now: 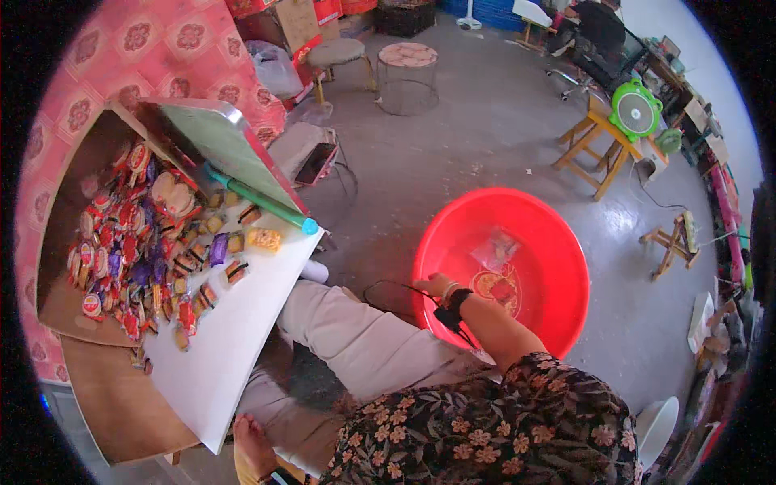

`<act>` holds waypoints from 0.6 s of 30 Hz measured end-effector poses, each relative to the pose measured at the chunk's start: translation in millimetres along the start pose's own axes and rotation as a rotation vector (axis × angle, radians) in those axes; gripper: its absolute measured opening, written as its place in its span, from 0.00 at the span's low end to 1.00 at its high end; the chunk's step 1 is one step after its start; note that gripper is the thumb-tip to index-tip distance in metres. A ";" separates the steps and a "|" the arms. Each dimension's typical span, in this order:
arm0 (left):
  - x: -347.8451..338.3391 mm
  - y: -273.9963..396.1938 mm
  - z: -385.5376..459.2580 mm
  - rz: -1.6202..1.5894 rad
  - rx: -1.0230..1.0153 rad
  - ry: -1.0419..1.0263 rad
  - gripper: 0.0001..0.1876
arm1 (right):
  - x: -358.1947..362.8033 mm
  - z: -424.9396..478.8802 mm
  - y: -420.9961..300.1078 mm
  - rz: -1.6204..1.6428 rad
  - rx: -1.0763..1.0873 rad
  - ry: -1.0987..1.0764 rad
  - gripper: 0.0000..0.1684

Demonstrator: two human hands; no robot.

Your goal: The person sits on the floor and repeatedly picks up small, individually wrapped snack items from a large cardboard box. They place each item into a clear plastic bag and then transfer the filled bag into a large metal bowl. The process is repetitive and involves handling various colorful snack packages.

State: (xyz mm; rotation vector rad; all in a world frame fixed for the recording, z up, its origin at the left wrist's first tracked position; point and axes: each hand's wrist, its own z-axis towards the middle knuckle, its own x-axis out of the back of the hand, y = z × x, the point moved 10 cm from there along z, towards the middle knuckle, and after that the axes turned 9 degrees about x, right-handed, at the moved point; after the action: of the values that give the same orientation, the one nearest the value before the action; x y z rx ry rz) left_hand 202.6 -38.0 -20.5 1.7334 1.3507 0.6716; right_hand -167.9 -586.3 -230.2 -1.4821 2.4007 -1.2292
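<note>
My right hand (pixel 435 285) is over the near left side of a red plastic basin (pixel 558 242), close to its rim. A black band and a small black device (pixel 447 316) with a thin cord are at that wrist; whether the fingers hold anything is unclear. Inside the basin lies a clear plastic packet (pixel 496 248). At the bottom, my left hand (pixel 251 445) is beside my leg, near the white board's edge; its grip is partly hidden. Many small wrapped snacks (pixel 130 248) are heaped in an open brown carton (pixel 66 218) and spill onto the white board (pixel 200 376).
A green tube (pixel 260 203) leans along a raised, metal-edged panel (pixel 236 145). Beyond it, a phone (pixel 316 163) lies on a stool. A round stool (pixel 407 56), a green fan (pixel 635 109) on a wooden stool, and a seated person (pixel 597 30) are farther off.
</note>
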 end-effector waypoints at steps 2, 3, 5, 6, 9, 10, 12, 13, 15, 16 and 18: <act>-50.8 6.4 -26.7 -0.036 0.112 -0.109 0.12 | -8.5 -3.6 -14.1 -0.083 -0.032 0.052 0.43; -35.3 7.5 -22.5 0.009 0.002 -0.049 0.12 | -14.1 -3.3 -19.1 -0.128 -0.040 0.068 0.43; -9.3 -0.8 -9.4 0.054 -0.127 0.044 0.12 | -37.2 31.4 -13.8 -0.627 0.228 0.037 0.21; -1.1 -4.2 -4.7 0.052 -0.145 0.083 0.12 | -42.2 38.6 -15.4 -0.709 0.269 0.036 0.20; -3.5 -17.8 7.7 -0.045 0.034 0.120 0.11 | -32.0 28.9 -19.0 -0.697 0.218 0.076 0.28; -3.2 -18.0 3.9 -0.051 0.058 0.142 0.11 | -31.8 21.0 -29.5 -0.698 0.203 0.082 0.28; -8.3 -16.4 -3.1 -0.070 0.045 0.186 0.11 | -39.8 18.8 -46.9 -0.834 0.242 0.075 0.19; -18.1 -12.9 -6.8 -0.081 0.008 0.201 0.10 | -41.5 21.3 -50.0 -0.884 0.259 0.071 0.18; -24.5 -9.8 -8.6 -0.077 -0.022 0.186 0.10 | -48.5 36.9 -44.8 -0.879 0.277 0.054 0.19; -20.8 -10.2 -8.3 -0.063 -0.023 0.167 0.09 | -54.7 38.7 -47.5 -0.859 0.280 0.051 0.20; -20.0 -5.2 -15.8 -0.091 -0.048 0.155 0.08 | -60.0 35.8 -62.6 -0.790 0.310 0.040 0.23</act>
State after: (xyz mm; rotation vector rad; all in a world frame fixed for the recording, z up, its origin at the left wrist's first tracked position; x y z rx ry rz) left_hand 181.5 -52.3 -15.2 1.5984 1.4979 0.7941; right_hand -74.9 -574.5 -233.6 -2.3793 1.5315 -1.6498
